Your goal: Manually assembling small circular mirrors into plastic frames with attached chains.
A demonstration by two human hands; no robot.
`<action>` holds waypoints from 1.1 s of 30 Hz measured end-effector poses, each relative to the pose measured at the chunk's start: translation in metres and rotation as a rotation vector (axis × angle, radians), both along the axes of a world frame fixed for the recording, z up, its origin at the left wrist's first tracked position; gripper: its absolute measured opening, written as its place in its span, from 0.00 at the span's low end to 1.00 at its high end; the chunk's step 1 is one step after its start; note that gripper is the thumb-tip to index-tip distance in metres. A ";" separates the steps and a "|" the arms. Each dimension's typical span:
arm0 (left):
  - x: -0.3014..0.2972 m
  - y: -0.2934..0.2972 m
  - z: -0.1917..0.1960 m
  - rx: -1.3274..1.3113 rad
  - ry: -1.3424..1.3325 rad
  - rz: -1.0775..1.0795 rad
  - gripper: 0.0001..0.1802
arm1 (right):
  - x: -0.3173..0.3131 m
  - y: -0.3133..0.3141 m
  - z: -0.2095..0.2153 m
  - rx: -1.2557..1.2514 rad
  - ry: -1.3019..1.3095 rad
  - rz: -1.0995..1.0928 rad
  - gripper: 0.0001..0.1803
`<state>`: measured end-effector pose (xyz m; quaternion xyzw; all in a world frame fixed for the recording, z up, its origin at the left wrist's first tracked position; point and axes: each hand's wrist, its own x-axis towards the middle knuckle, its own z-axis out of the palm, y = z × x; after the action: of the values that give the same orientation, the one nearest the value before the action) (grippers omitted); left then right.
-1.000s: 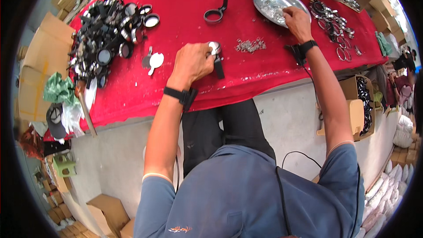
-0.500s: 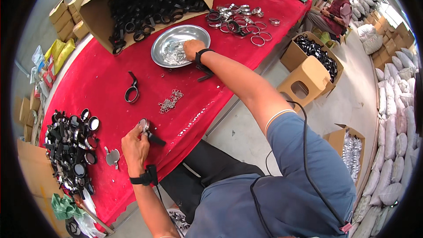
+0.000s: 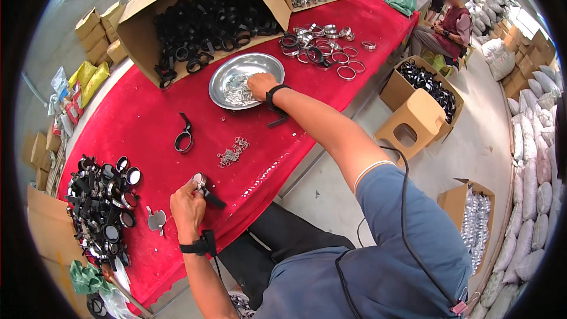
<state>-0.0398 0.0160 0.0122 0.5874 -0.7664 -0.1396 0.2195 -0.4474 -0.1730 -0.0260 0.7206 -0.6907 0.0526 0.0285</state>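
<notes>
My left hand [image 3: 188, 205] is closed on a round silver piece with a black handle [image 3: 214, 198], holding it low over the red cloth near the table's front edge. My right hand [image 3: 264, 85] reaches into a shallow metal bowl [image 3: 276, 66], its fingers bunched over small silver wire-like parts [image 3: 237, 90]; what the fingertips pinch is hidden. Between the hands lies a little heap of small metal clips [image 3: 233, 152]. A black ring with a handle [image 3: 183, 140] rests beyond it. Left of my left hand is a flat round silver plate with tabs [image 3: 156, 220].
Black ringed pieces with round discs [image 3: 103, 207] are piled at the left. An open carton [image 3: 137, 41] of black rings stands behind the bowl, with loose metal rings [image 3: 339, 53] to its right. A tan stool [image 3: 413, 119] stands beside the table; a person [image 3: 452, 26] sits farther off.
The view has tilted slightly, so the table sits lower in it. My right hand remains in the bowl and my left hand keeps its hold on the round piece.
</notes>
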 end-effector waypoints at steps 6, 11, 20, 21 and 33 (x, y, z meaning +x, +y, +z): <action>-0.010 -0.005 0.005 0.043 -0.041 -0.015 0.19 | -0.016 0.010 0.005 -0.241 -0.337 -0.130 0.11; -0.006 -0.010 -0.001 0.002 0.019 -0.009 0.19 | -0.004 0.036 0.035 -0.349 -1.213 -0.193 0.10; 0.017 -0.009 -0.024 -0.075 0.038 -0.131 0.11 | 0.093 0.172 0.000 0.265 -2.037 -0.007 0.24; 0.012 -0.008 -0.020 -0.049 0.070 -0.124 0.11 | 0.099 0.183 -0.004 0.322 -2.066 -0.022 0.22; 0.013 -0.007 -0.011 -0.001 0.028 -0.089 0.18 | 0.179 0.212 -0.019 0.451 -2.042 -0.163 0.11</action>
<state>-0.0270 0.0092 0.0013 0.5505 -0.7887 -0.1573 0.2240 -0.2683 0.0394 -0.0445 0.2737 -0.4268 0.5038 -0.6994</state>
